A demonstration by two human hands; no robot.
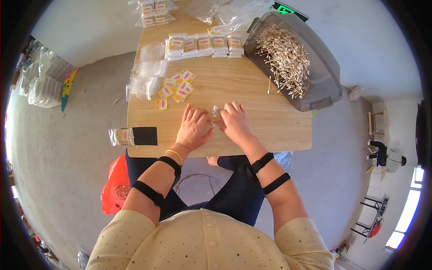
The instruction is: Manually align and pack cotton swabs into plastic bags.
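Left hand [194, 127]: palm down on the wooden surface [270, 126], fingers spread and flat; thumb side touches a small bundle of cotton swabs [217, 115]; grips nothing that shows.
Right hand [235, 122]: palm down, fingers curled over the right end of the bundle, pressing or pinching it; how firm the grip is, cannot tell.
Bundle of cotton swabs: lies between the two hands near the front middle of the surface, sticks roughly side by side, partly hidden under the right fingers.
Grey tub [315, 76]: at the right rear corner, tilted over the edge, holding a loose heap of swabs [285, 58]; one stray swab [269, 84] lies just beside it.
Yellow labels [175, 87]: small cards scattered left of centre, behind the left hand.
Clear bags [146, 74]: empty sleeves piled along the left edge.
Packed packets [204, 46]: a row at the rear, each with a yellow label inside.
Black-and-clear packet [132, 136]: hangs over the front left corner.
Red bag [114, 184]: on the floor, left of the person's knee.
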